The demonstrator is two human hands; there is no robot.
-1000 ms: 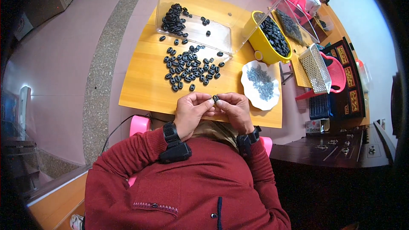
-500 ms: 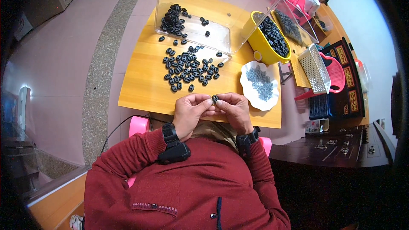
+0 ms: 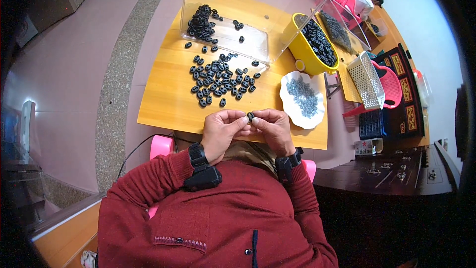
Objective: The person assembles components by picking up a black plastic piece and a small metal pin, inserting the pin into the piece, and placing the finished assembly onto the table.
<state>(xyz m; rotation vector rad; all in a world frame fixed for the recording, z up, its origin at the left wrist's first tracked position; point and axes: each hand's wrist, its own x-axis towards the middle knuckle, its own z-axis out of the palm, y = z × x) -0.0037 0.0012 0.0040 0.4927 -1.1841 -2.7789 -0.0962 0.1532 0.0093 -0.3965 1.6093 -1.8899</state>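
Observation:
My left hand [image 3: 220, 130] and my right hand [image 3: 276, 130] meet near the table's front edge. Fingertips of both pinch one small black two-hole cord lock part [image 3: 250, 116], and their grip covers much of it. Beyond them lie many loose oval black parts of the same look [image 3: 218, 80], spread over the wooden table [image 3: 168, 99]. To the right of my right hand, a white scalloped plate [image 3: 310, 123] holds a heap of tiny silvery-grey pieces [image 3: 301, 97], too small to make out.
A clear plastic bin [image 3: 253, 7] lies tipped toward me, with more black parts [image 3: 200, 24] at its left. Beside it stands a yellow tub [image 3: 296, 44] full of dark pieces. Farther right are a perforated basket [image 3: 366, 80] and a pink chair [image 3: 391, 89]. Another person [image 3: 364, 2] sits at the far right.
The black part between my fingertips has shifted or turned slightly. Both hands stay in nearly the same place, and the things on the table have not moved.

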